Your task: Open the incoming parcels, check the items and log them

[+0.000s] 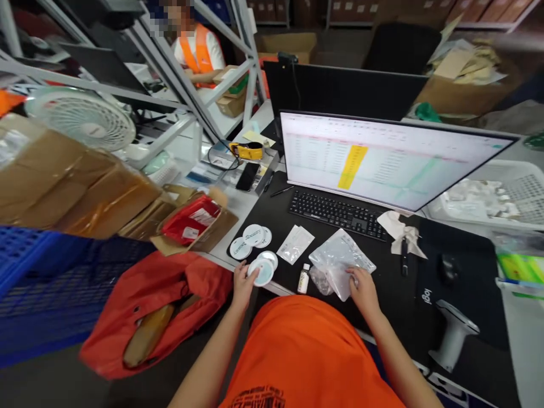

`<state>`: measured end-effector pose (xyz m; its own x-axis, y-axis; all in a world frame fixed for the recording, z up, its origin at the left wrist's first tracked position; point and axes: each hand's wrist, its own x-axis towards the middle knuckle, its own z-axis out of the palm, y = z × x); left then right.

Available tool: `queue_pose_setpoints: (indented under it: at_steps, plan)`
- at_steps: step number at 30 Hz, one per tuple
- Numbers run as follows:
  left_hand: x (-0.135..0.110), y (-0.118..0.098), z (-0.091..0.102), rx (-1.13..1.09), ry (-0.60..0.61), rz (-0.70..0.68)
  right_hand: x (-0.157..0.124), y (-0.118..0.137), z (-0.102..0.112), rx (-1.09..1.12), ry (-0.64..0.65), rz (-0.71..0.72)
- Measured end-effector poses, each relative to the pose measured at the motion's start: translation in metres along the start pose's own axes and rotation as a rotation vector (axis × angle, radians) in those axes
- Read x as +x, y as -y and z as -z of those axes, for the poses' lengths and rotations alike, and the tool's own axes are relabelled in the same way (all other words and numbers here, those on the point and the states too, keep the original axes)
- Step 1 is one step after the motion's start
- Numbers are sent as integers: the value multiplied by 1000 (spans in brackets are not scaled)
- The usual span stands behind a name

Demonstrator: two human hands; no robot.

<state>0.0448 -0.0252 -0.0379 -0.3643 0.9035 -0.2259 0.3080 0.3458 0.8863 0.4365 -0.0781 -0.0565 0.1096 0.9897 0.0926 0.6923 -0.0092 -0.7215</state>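
My left hand (242,282) pinches the edge of a round white lid-like disc (262,273) at the desk's front edge. Just beyond it, another white disc (269,258) is partly covered, and several more printed discs (254,234) overlap on the black mat. My right hand (362,288) has its fingers closed on the edge of a clear plastic bag (340,258), which lies flat. Between my hands stands a small white bottle (303,279) with a dark cap. Crumpled clear plastic (321,280) touches the bag, and a flat white packet (296,244) lies behind the bottle.
A keyboard (335,214) and monitor (382,158) stand behind. On the right are a pen on tissue (404,258), a mouse (448,268) and a barcode scanner (454,334). An open carton (212,226) and red bag (157,311) are left. A person (199,51) sits beyond the frame.
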Motion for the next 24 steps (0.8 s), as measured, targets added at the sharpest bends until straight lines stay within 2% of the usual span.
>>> queue_pose_setpoints:
  at_steps: [3, 7, 11, 16, 19, 22, 24]
  plan:
    - [9, 9, -3, 93, 19, 19, 1, 24, -18, 59, 143, -8]
    - [18, 15, -26, 149, 47, 50, 15, 62, -39, 95, 326, 93]
    - [22, 17, -44, 227, 67, 27, 22, 79, -48, 113, 459, 158]
    - [26, 10, -45, 253, 64, -19, 19, 70, -54, 99, 528, 154]
    - [24, 2, -44, 211, 64, -40, 25, 73, -57, 93, 557, 165]
    - [12, -4, -44, 137, 81, -85, 47, 90, -65, 113, 536, 150]
    - [4, -6, -37, 79, 79, -113, 72, 106, -78, 116, 515, 115]
